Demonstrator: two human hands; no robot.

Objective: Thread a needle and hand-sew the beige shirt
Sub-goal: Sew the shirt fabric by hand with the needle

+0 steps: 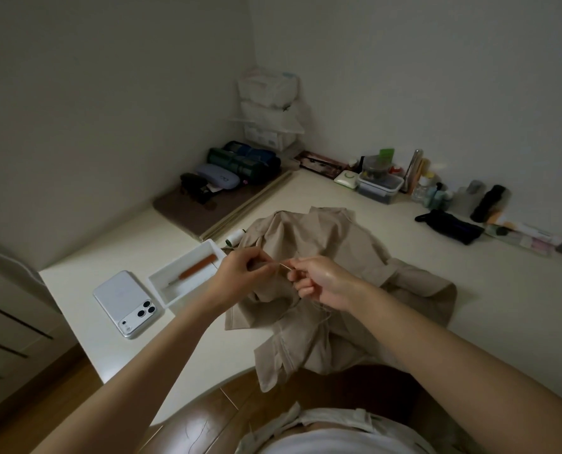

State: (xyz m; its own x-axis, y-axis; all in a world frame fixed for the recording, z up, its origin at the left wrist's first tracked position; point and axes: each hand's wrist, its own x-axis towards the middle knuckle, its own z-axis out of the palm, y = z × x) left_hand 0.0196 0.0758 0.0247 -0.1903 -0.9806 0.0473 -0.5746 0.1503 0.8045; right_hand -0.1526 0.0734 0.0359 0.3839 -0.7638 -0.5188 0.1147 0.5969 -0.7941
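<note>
White desk point(404, 257), pale walls point(109, 93), wood floor point(60, 404)

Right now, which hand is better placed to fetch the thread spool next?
Left, probably. The left hand hovers just short of the spool; the right hand sits farther across the shirt.

White bench point(469, 276), L-shaped into the wall corner. Beige shirt point(332, 237) crumpled mid-bench, its hem hanging over the near edge. Phone point(122, 299) face-down at the left edge, white tray point(178, 291) just beside it. Thread spool point(235, 236) at the tray's far end, touching the shirt. Brown mat point(191, 214) in the far-left corner. Lidded container point(379, 188) and black pouch point(450, 227) along the far edge.
</note>
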